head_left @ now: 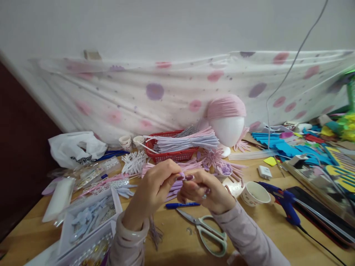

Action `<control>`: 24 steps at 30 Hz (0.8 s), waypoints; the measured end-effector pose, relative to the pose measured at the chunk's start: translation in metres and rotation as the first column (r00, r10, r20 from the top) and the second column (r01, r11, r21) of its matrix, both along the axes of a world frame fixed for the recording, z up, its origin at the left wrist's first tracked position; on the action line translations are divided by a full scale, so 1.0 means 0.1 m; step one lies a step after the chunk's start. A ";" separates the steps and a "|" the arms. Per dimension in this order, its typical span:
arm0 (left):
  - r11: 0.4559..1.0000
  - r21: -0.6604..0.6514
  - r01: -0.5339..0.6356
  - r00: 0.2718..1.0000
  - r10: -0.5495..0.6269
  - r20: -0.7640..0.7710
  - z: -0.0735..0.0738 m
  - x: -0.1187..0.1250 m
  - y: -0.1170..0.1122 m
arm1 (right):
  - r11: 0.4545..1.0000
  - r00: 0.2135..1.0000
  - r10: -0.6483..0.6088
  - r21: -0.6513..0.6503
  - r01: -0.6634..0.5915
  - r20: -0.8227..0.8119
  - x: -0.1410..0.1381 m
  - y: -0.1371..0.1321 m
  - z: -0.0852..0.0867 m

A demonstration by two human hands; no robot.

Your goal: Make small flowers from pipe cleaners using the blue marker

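My left hand (155,192) and my right hand (210,190) meet above the middle of the table, fingertips nearly touching. Pinched between thumbs and forefingers is a small lilac piece (181,176), which looks like a bent bit of pipe cleaner; the fingers hide most of it. My right hand's other fingers curl inward. Behind and below the hands lie loose purple pipe cleaners (173,190). A blue pen (181,205) and open scissors with pale green handles (206,231) rest on the table just under my wrists.
A red basket (163,157) holds bundled pipe cleaners (188,142). Behind it stands a white foam head (229,129) with a pink covering. At right are a paper cup (255,194) and a blue glue gun (285,203). White boxes of parts (116,201) sit at left.
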State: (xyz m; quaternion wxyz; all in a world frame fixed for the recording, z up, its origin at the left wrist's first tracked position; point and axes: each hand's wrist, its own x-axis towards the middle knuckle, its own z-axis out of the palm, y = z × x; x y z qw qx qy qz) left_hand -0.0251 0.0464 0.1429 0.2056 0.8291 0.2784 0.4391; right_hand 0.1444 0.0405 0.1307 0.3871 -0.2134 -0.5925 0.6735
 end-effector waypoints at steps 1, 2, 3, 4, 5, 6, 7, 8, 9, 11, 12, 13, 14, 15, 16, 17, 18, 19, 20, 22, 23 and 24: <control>0.998 0.056 -0.012 1.000 0.011 0.013 -0.01 0.00 0.01 | 0.985 0.988 0.083 -0.141 -0.101 -0.127 -0.01 0.02 -0.02; 0.994 0.102 -0.035 0.999 0.032 0.029 -0.02 0.01 0.03 | 0.958 0.968 0.123 -0.226 -0.174 -0.221 -0.03 0.03 -0.03; 0.989 0.136 -0.067 0.997 0.060 0.051 -0.03 0.01 0.04 | 0.945 0.954 0.129 -0.258 -0.201 -0.271 -0.03 0.04 -0.03; 0.982 0.153 -0.107 0.992 0.095 0.079 -0.03 0.02 0.05 | 0.952 0.954 0.111 -0.245 -0.182 -0.278 -0.04 0.04 -0.03; 0.977 0.145 -0.154 0.984 0.138 0.114 -0.04 0.03 0.06 | 0.974 0.969 0.071 -0.193 -0.119 -0.238 -0.03 0.04 -0.02; 0.973 0.106 -0.203 0.970 0.185 0.157 -0.05 0.04 0.06 | 0.995 0.988 0.007 -0.101 -0.022 -0.154 -0.02 0.02 0.00; 0.970 0.036 -0.238 0.954 0.227 0.197 -0.06 0.06 0.06 | 0.995 0.995 -0.088 0.033 0.089 -0.044 0.00 0.01 0.01; 0.966 -0.057 -0.250 0.939 0.257 0.227 -0.07 0.07 0.06 | 0.960 0.974 -0.215 0.200 0.198 0.066 0.01 -0.01 0.03; 0.960 -0.154 -0.233 0.932 0.266 0.247 -0.07 0.08 0.05 | 0.881 0.922 -0.357 0.384 0.277 0.153 0.03 -0.02 0.04; 0.944 -0.295 -0.147 0.934 0.230 0.272 -0.08 0.11 0.04 | 0.639 0.774 -0.598 0.707 0.304 0.208 0.06 -0.03 0.06; 0.941 -0.320 -0.107 0.938 0.203 0.281 -0.08 0.12 0.03 | 0.519 0.719 -0.669 0.811 0.272 0.187 0.07 -0.03 0.07; 0.945 -0.314 -0.087 0.941 0.181 0.285 -0.07 0.13 0.03 | 0.423 0.684 -0.712 0.875 0.237 0.159 0.08 -0.03 0.07; 0.956 -0.280 -0.091 0.944 0.172 0.280 -0.06 0.14 0.02 | 0.353 0.659 -0.741 0.909 0.221 0.127 0.09 -0.03 0.08; 0.968 -0.221 -0.119 0.948 0.177 0.263 -0.06 0.14 0.01 | 0.305 0.639 -0.764 0.924 0.230 0.093 0.09 -0.03 0.08; 0.977 -0.139 -0.164 0.952 0.193 0.236 -0.05 0.14 0.01 | 0.270 0.614 -0.788 0.926 0.265 0.055 0.10 -0.04 0.09; 0.976 -0.042 -0.212 0.955 0.216 0.204 -0.04 0.13 0.01 | 0.251 0.587 -0.809 0.917 0.311 0.022 0.11 -0.05 0.10; 0.965 0.059 -0.255 0.954 0.241 0.179 -0.04 0.13 0.01 | 0.248 0.566 -0.824 0.901 0.355 0.004 0.12 -0.06 0.10; 0.947 0.149 -0.285 0.952 0.260 0.163 -0.04 0.14 0.01 | 0.264 0.558 -0.830 0.883 0.389 0.003 0.12 -0.07 0.10; 0.930 0.217 -0.297 0.951 0.268 0.153 -0.04 0.14 0.00 | 0.293 0.566 -0.824 0.865 0.407 0.013 0.12 -0.08 0.10; 0.913 0.282 -0.296 0.953 0.262 0.150 -0.04 0.17 -0.01 | 0.354 0.606 -0.794 0.837 0.417 0.035 0.11 -0.08 0.08; 0.911 0.286 -0.297 0.953 0.261 0.155 -0.04 0.18 -0.02 | 0.375 0.626 -0.779 0.827 0.419 0.036 0.10 -0.07 0.07; 0.913 0.278 -0.299 0.951 0.262 0.162 -0.04 0.19 -0.03 | 0.388 0.641 -0.767 0.818 0.425 0.030 0.10 -0.06 0.05</control>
